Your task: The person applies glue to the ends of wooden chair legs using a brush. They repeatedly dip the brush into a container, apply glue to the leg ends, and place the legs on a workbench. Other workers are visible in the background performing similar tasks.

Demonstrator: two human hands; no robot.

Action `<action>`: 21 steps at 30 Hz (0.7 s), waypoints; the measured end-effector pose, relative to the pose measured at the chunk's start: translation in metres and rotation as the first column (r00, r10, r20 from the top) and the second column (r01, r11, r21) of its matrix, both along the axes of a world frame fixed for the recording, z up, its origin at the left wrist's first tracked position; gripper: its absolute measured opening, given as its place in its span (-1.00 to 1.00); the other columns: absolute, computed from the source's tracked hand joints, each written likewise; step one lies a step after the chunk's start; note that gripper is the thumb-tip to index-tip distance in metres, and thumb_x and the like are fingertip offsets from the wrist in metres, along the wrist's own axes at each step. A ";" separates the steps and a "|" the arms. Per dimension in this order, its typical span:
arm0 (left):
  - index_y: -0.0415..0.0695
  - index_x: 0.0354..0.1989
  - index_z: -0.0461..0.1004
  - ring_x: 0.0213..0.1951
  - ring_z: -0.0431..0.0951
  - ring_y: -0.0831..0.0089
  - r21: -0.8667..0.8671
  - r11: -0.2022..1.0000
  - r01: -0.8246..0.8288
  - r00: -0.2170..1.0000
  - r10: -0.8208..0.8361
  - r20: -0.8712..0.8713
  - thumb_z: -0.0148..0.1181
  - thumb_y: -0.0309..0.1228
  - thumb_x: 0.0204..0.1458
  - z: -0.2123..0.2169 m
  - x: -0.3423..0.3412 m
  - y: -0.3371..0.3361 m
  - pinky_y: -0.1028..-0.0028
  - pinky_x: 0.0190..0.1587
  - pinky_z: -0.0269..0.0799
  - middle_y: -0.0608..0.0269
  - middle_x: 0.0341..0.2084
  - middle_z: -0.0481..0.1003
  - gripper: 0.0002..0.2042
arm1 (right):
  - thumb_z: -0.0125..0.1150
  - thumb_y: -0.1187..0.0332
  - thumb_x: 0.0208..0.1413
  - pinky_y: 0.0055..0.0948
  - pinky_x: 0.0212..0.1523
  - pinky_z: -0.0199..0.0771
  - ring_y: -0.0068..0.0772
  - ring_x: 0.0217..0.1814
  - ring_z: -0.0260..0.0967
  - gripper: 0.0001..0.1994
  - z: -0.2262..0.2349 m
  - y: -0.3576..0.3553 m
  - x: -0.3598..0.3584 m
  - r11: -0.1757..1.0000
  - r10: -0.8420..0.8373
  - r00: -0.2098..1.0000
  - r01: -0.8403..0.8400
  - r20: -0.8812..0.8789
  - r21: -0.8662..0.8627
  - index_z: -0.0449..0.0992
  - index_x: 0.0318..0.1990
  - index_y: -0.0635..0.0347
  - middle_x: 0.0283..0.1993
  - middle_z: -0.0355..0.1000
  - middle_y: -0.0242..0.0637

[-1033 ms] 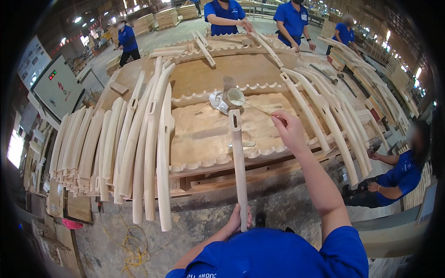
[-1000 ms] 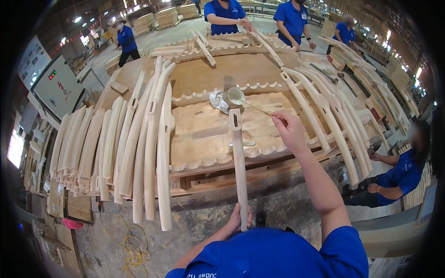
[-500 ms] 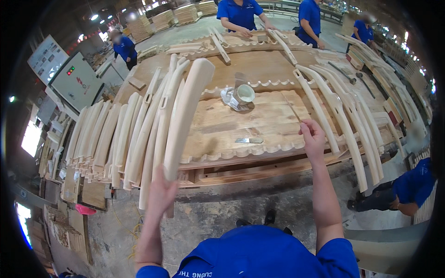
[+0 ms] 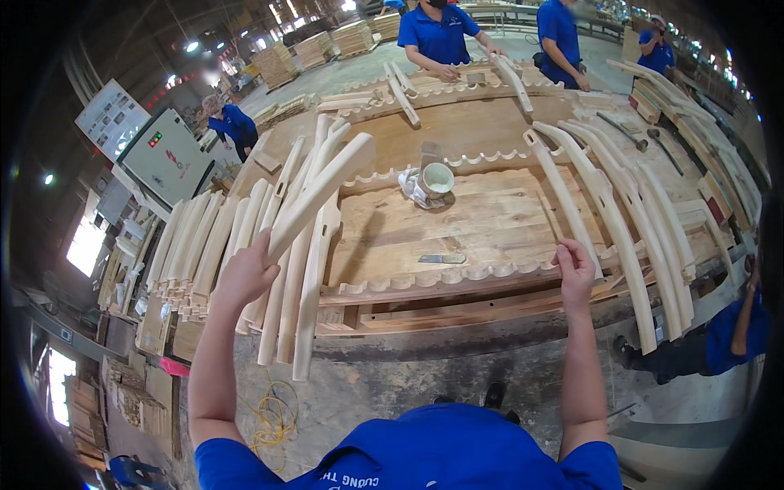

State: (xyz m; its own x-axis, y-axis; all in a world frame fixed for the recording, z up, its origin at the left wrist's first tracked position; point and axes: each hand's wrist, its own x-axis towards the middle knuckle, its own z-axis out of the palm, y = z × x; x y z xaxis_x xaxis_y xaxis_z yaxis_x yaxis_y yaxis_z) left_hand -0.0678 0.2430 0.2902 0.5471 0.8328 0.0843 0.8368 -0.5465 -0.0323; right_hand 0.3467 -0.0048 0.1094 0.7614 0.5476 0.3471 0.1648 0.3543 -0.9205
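"From where you're standing, which hand is having the wood?"

"The left hand. It's clasping the near end of a pale wooden bar, and the bar is reaching out beyond that hand and to its right."

"How is its long axis running?"

"Slantwise. The far end is pointing away from the left hand and rightward, passing over the loose bars that are lying just beside that hand. I can't tell whether it's touching them."

"And the right hand?"

"That one is pinching a thin stick. The stick is pointing away from the hand, leaning a little left. The cup is sitting beyond the right hand and to its left, apart from the stick's tip, with a crumpled white cloth lying against it."

"So which hand is nearer the cup?"

"The right, as I'm seeing it. For the bar it's the left, naturally, while the right is standing well apart. A flat blade is lying on the board between the hands, its length running roughly sideways."
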 end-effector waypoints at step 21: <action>-0.03 0.20 0.04 -0.31 0.50 0.01 -0.088 0.992 -0.091 0.988 0.078 -0.133 0.00 -0.44 -0.16 -0.016 0.044 -0.012 0.11 -0.25 0.41 -0.09 -0.37 0.49 -0.38 | 0.04 0.42 0.14 -0.78 -0.62 0.06 -0.81 -0.58 0.12 -0.89 -0.011 -0.018 0.018 1.000 0.008 0.998 -0.008 -0.068 0.002 0.44 -0.24 0.24 -0.55 0.32 -0.48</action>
